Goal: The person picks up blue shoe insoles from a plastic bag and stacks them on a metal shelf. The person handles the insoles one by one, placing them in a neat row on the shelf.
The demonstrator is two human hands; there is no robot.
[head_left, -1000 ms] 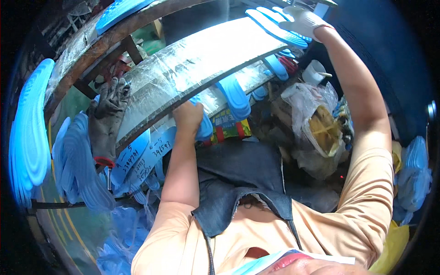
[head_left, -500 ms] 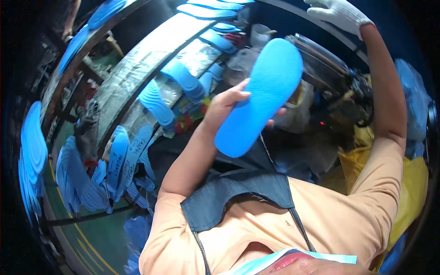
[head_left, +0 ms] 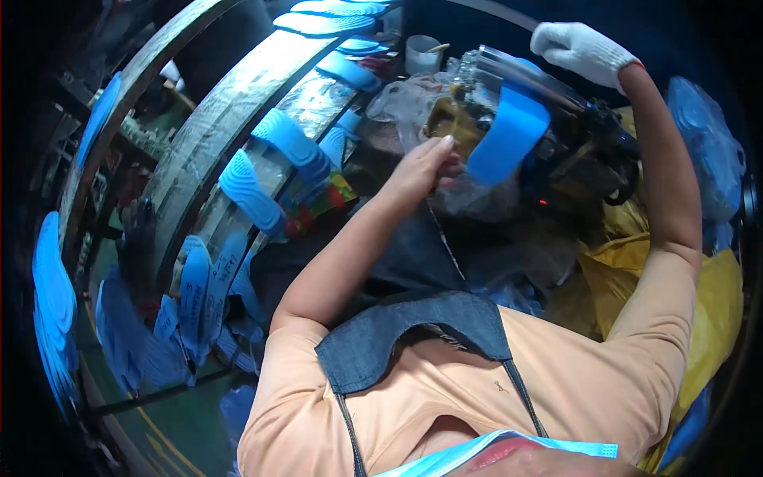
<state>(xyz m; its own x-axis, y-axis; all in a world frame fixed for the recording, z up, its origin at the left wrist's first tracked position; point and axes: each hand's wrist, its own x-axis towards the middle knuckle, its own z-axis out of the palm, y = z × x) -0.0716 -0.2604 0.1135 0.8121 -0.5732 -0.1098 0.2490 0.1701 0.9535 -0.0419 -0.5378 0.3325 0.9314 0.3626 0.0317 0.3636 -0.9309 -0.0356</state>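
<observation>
A smooth blue insole [head_left: 509, 139] sits against the bright metal roller of a dark machine [head_left: 592, 155]; part of its far end is hidden there. Just left of the insole and apart from it is my left hand [head_left: 429, 163], bare, its thumb and fingers curled close together with nothing visible between them. My right hand [head_left: 584, 54], in a white knitted glove, is raised beyond the roller at the far right. Its fingers are bent in, and whatever they may hold is hidden.
Several blue insoles [head_left: 250, 191] lie on the slanted rack [head_left: 211, 131] at left, and more [head_left: 56, 294] hang at its outer side. A white cup [head_left: 423, 56] and a clear plastic bag [head_left: 397, 103] stand beyond my left hand. Yellow sacks [head_left: 719, 318] fill the right side.
My left hand has let go of the blue insole, which is now farther away, at the roller. The fingers of my gloved right hand, spread before, have curled in.
</observation>
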